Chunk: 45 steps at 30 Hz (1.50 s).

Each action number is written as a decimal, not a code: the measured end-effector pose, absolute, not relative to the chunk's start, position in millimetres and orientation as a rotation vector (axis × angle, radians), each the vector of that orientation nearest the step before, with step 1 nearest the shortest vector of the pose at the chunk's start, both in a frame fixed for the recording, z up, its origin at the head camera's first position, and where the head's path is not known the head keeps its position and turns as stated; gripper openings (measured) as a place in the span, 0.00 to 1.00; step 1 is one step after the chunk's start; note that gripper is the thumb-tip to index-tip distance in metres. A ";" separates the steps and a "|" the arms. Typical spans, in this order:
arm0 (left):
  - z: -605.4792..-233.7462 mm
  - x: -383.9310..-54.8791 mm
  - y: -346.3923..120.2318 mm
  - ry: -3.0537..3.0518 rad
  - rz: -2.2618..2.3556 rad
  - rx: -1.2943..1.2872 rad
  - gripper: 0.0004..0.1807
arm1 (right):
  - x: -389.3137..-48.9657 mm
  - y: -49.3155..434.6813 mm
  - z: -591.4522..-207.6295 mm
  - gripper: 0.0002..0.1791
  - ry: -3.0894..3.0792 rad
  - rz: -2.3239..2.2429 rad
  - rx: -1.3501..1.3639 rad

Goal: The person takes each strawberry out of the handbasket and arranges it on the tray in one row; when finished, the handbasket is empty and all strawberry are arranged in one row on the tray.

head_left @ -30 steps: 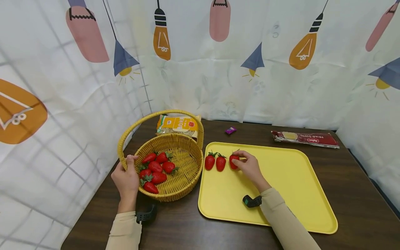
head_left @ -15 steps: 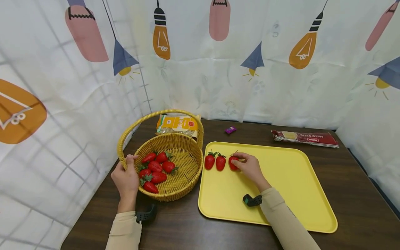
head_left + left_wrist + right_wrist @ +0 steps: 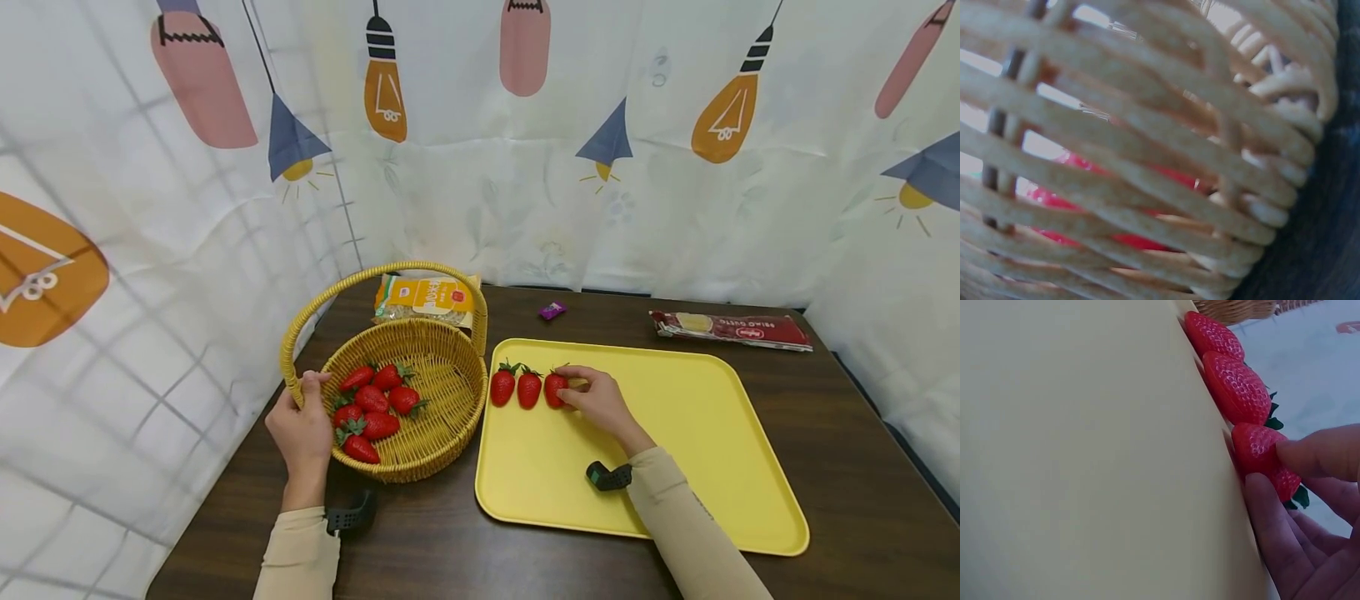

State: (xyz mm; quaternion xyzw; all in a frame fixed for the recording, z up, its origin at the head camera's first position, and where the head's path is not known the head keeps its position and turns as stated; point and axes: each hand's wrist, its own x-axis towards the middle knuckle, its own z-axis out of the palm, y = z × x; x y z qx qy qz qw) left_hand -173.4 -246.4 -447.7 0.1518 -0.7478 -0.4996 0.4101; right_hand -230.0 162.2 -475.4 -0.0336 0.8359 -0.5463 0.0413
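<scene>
My left hand (image 3: 302, 429) grips the lower left end of the handle of a yellow wicker basket (image 3: 453, 408). Several red strawberries (image 3: 372, 399) lie in the basket's left half. Through its blurred weave (image 3: 1129, 125), red fruit shows in the left wrist view. My right hand (image 3: 598, 404) pinches a strawberry (image 3: 1257, 447) between thumb and fingers, low over the yellow tray (image 3: 645, 467). Two more strawberries, one in the middle (image 3: 529, 389) and one at the far left (image 3: 502, 386), lie in line on the tray, leaves toward the back.
Behind the basket lies a yellow-labelled food bag (image 3: 427, 297). A small purple wrapped sweet (image 3: 552, 311) is behind the tray, and a long dark red packet (image 3: 731, 329) rests at the back right. A printed white curtain (image 3: 480, 208) borders the dark table (image 3: 420, 542).
My right hand has slid slightly left with the pinched strawberry, bringing it closer to the other two on the tray. The left hand and basket have stayed in place.
</scene>
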 end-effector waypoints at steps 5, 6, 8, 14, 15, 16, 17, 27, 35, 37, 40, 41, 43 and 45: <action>-446.6 -173.1 -246.5 -1.874 -1.279 0.377 0.25 | -230.1 162.0 -474.8 0.21 2.557 -1.678 -0.101; -446.5 -173.0 -246.3 -1.875 -1.279 0.376 0.25 | -230.0 161.9 -475.1 0.20 2.559 -1.677 -0.103; -446.2 -172.5 -246.2 -1.875 -1.282 0.373 0.26 | -230.1 161.6 -476.0 0.20 2.564 -1.676 -0.120; -446.0 -171.9 -245.5 -1.880 -1.274 0.366 0.26 | -230.3 159.3 -479.8 0.20 2.571 -1.677 -0.164; -446.1 -171.8 -245.4 -1.882 -1.272 0.366 0.26 | -230.2 158.9 -480.3 0.20 2.572 -1.674 -0.163; -446.2 -171.7 -245.5 -1.882 -1.269 0.367 0.26 | -230.2 158.4 -480.6 0.20 2.575 -1.667 -0.163; -446.4 -171.6 -245.5 -1.883 -1.269 0.366 0.26 | -230.2 158.0 -481.0 0.20 2.575 -1.664 -0.159; -446.5 -170.7 -245.7 -1.890 -1.273 0.381 0.27 | -228.3 157.3 -478.5 0.18 2.589 -1.686 -0.159; -447.9 -169.6 -244.5 -1.887 -1.280 0.387 0.27 | -225.9 163.4 -475.3 0.16 2.611 -1.775 -0.089; -448.6 -169.5 -244.6 -1.887 -1.272 0.385 0.27 | -226.2 164.3 -474.3 0.15 2.634 -1.785 -0.059; -448.8 -169.9 -245.0 -1.882 -1.266 0.378 0.26 | -227.3 164.6 -470.4 0.14 2.666 -1.829 -0.047; -448.8 -170.1 -245.3 -1.878 -1.268 0.378 0.26 | -227.6 163.9 -467.9 0.14 2.675 -1.850 -0.061; -448.7 -170.8 -245.4 -1.874 -1.273 0.375 0.26 | -227.9 161.2 -461.7 0.13 2.681 -1.893 -0.105; -448.7 -171.2 -245.4 -1.871 -1.281 0.374 0.26 | -227.8 156.0 -454.1 0.13 2.668 -1.914 -0.164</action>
